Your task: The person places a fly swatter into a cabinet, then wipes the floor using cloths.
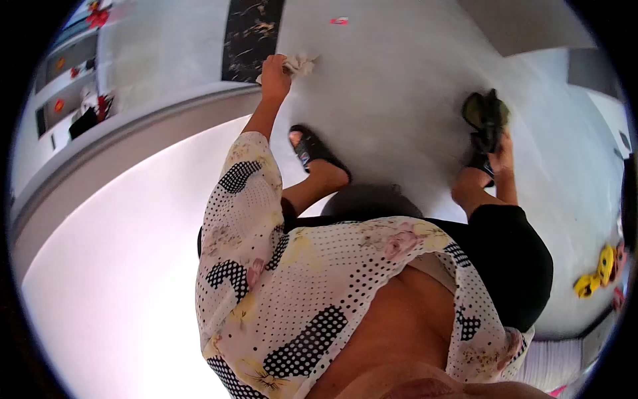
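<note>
My left hand reaches forward, its fingers closed on a crumpled beige cloth above the floor. On the other side, my right hand hangs low beside my right leg. It grips a black and olive-green item that looks like footwear; blur hides its exact kind. Some of the right fingers are behind that item. A black open-toed slipper is on my left foot. The slipper on my right foot is partly covered by my right hand and the dark item.
A dark rounded seat is beneath me. Near a black marbled strip, a small red packet lies on the grey floor. Yellow objects stand at the right. Shelves line the far left; a pale panel is upper right.
</note>
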### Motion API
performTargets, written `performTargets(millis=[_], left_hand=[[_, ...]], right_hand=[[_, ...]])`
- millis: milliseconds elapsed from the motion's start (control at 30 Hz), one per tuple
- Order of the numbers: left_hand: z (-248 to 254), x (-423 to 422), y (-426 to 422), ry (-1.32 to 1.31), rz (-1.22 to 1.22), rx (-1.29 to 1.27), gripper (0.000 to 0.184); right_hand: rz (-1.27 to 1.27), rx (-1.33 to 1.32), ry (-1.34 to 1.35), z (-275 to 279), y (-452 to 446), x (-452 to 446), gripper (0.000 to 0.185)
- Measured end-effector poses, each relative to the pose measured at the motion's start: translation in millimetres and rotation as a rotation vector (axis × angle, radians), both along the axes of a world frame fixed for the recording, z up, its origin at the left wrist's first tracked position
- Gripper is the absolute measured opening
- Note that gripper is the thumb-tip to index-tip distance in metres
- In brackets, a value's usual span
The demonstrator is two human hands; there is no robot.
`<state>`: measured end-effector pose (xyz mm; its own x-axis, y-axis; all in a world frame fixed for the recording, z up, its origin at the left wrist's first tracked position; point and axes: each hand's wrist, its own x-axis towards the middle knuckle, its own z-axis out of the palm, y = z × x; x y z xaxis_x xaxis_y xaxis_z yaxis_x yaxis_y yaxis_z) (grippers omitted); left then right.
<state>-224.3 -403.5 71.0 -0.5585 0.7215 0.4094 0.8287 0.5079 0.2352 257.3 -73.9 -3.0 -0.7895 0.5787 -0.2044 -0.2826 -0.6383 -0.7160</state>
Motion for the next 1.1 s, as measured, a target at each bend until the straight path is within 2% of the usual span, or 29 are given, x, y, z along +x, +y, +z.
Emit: performTargets(millis=[100,167,200,233,267,300,333,367,400,467,533,567,600,767,867,967,1067,1100], left_hand=[[-12.4,-8.1,-50.3,-0.077,0.135,-0.214,0.027],[-30.2,-1.3,-91.6,-0.083,0.026,-0.297,0.028],[-58.6,-5.5,-124.8,-0.131,0.019,-0.426,0.030],[-87.2,-5.6,-155.0,-0.178,0.012,-0.556,0.034],[-97.3,8.9,-175.8,-0.197,0.079,-0.703,0.044],[-113.4,16.3,-195.0,-0.359,0.219,-0.844,0.052],[-131.4,19.8,-223.3,-0.504,0.322,-0.793,0.053],[-121.4,28.0,-219.9,-0.541,0.424,-0.795,0.053],[-124.1,28.9,-215.8,-0.474,0.369,-0.867,0.047],[-136.0,28.9,-190.2,-0.485,0.658,-0.766,0.047],[-153.3,28.5,-175.8,-0.471,0.751,-0.843,0.043],[-146.5,33.7,-159.1,-0.438,0.737,-0.751,0.041],[-127.4,36.6,-132.6,-0.400,0.728,-0.655,0.039],[-105.6,38.2,-2.8,-0.079,0.450,-0.391,0.026],[-111.8,24.8,53.4,-0.165,0.153,-0.129,0.027],[-60.6,96.1,131.2,-0.633,0.056,-0.028,0.031],[-72.1,182.7,155.6,-0.389,-0.272,-0.099,0.032],[-72.0,218.1,157.5,-0.399,-0.409,-0.094,0.031]], right_hand=[[-0.014,-0.032,0.023,-4.7,2.4,10.6,0.058],[-0.004,-0.029,0.046,-17.0,2.2,8.0,0.058],[0.002,-0.027,0.058,-21.2,2.1,6.4,0.058],[-0.041,-0.011,-0.033,-16.7,-3.5,-0.7,0.067],[-0.006,-0.014,-0.015,-19.4,-2.9,-2.7,0.065],[0.029,-0.017,0.002,-22.5,-2.1,-5.7,0.062],[0.064,-0.019,0.019,-21.2,-0.9,-8.1,0.059],[0.075,-0.018,0.041,-13.6,2.0,-13.7,0.060],[0.066,-0.032,0.048,-6.7,-4.7,-11.1,0.060],[0.055,-0.050,0.121,0.0,-8.4,-14.9,0.060],[-0.007,-0.049,0.099,2.0,-3.1,-5.9,0.057],[-0.032,-0.035,0.004,-3.3,5.1,-4.3,0.056],[-0.021,-0.030,0.085,-16.3,13.2,-1.6,0.054],[-0.024,-0.102,0.126,-17.7,39.1,17.7,0.047],[-0.158,-0.164,0.102,-17.0,47.4,26.3,0.050],[-0.286,-0.355,0.188,-22.2,60.3,58.3,0.040],[-0.369,-0.205,0.375,-35.4,87.5,101.4,0.041],[-0.394,-0.186,0.408,-31.6,88.5,115.1,0.041]])
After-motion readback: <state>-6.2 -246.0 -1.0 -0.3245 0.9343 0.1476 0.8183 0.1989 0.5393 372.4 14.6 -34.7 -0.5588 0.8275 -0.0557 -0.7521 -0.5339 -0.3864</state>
